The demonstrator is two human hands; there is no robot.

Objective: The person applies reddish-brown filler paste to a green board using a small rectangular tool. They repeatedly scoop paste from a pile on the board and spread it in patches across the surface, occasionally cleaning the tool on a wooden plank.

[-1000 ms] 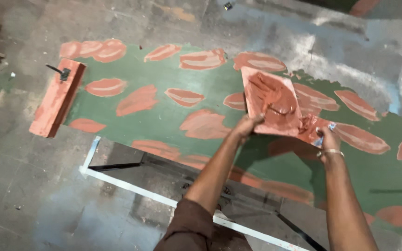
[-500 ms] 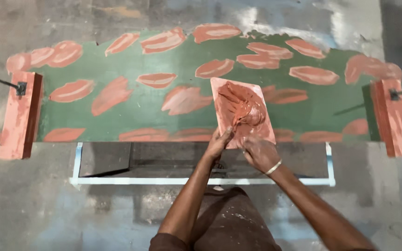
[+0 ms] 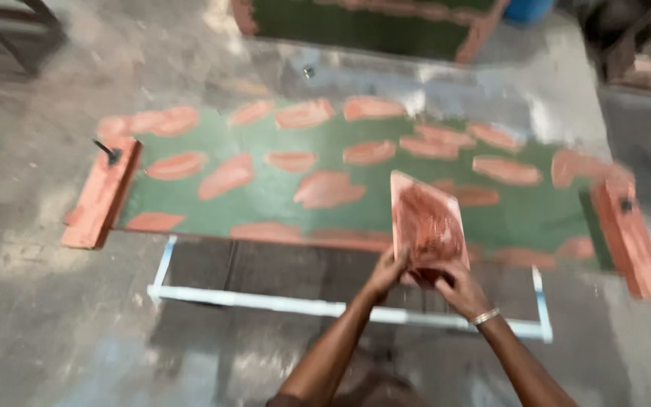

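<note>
A flat rectangular board (image 3: 427, 220) coated with wet reddish-brown putty is held tilted, its far corner raised, over the near edge of a long green panel (image 3: 265, 197) that lies on a white metal frame (image 3: 280, 304). The left hand (image 3: 387, 273) grips the board's near left corner, fingers curled on the edge; the right hand (image 3: 453, 286) (a pale bangle circles its wrist) closes at the near lower edge, and whether it also pinches a small tool there cannot be told through the blur. The board's surface is streaked and uneven, darker toward its centre. Oblong dabs of the same putty dot the panel, and a reddish wooden batten is clamped across each end: left batten (image 3: 102, 197), right batten (image 3: 630, 235). Motion blur softens all outlines; the frame under the panel is largely hidden, and a second green panel (image 3: 363, 26) is cut off at the top.
</note>
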